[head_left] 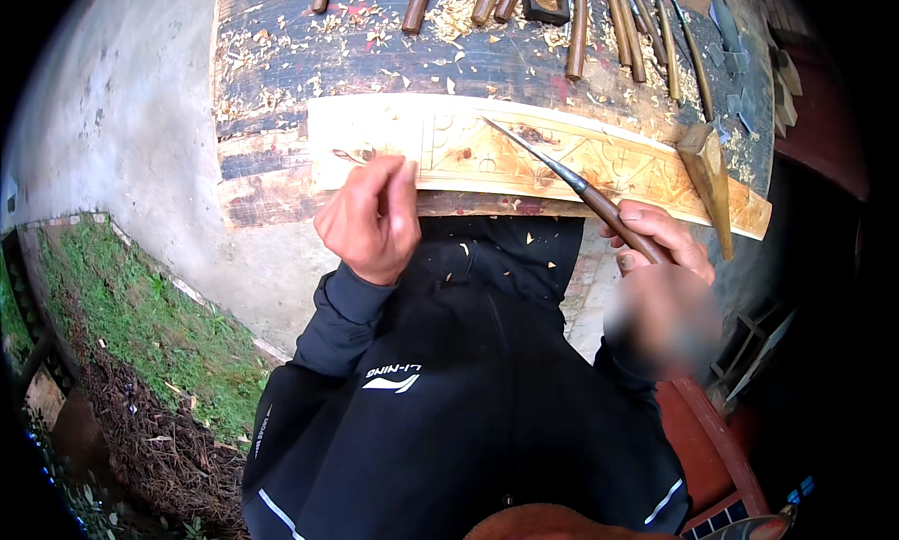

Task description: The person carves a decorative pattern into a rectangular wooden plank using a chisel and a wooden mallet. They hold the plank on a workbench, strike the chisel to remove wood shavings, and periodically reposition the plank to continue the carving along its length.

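Note:
A long pale wooden board (pixel 552 156) lies across the near edge of the workbench, with patterns carved or marked along its middle and right part. My right hand (pixel 663 245) grips the brown wooden handle of a carving chisel (pixel 585 189). The chisel slants up and left, its thin metal tip over the board's marked middle. Close by the board's plain left end is my left hand (pixel 370 217), its fingers curled and thumb pressed in; whatever they may hold is hidden. Across the board's right end rests a wooden mallet-like block (pixel 707 170) with a tapering end pointing toward me.
Several wooden-handled carving tools (pixel 578 34) lie along the bench's far side, around a small dark box (pixel 546 1). Wood shavings (pixel 449 20) litter the dark, worn workbench (pixel 253 147). Grass (pixel 122 306) borders the concrete at left; a red wooden frame (pixel 702 437) stands at lower right.

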`<state>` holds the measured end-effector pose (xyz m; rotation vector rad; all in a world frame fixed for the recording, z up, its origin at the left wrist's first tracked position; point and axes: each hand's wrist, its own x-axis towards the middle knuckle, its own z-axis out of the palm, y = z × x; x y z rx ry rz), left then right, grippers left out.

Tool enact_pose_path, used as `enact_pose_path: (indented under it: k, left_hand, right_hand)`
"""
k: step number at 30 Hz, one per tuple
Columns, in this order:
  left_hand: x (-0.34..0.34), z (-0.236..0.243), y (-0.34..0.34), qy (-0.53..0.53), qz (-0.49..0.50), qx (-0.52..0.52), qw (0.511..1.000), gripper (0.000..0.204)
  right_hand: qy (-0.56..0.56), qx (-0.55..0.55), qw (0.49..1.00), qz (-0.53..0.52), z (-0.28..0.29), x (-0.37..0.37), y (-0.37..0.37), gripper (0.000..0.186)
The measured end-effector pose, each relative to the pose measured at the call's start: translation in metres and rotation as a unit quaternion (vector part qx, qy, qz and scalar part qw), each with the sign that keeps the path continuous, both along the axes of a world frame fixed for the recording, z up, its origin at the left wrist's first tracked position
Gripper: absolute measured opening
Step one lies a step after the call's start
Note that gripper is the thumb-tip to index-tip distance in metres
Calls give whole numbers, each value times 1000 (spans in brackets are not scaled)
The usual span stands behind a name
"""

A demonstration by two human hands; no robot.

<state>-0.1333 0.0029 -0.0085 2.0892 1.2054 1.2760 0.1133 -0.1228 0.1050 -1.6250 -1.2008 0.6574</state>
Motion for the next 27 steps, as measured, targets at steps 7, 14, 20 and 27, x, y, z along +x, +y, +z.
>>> enact_pose_path:
  k: [7,14,20,27]
  left_hand:
    - [27,6,-30,47,-232,38,971,59]
    - [52,-5,-26,-97,-200,32,974,68]
    - [52,-12,-33,-75,-176,23,981,61]
    - [52,-18,-36,-79,-178,10,981,69]
  right_hand:
    - [-120,-9,966,230,10,0,4,41]
    - [77,176,979,62,-19,-39,4,53]
    - [183,273,923,200,-24,-51,32,62]
    - [277,293,909,105,-23,-70,47,72]
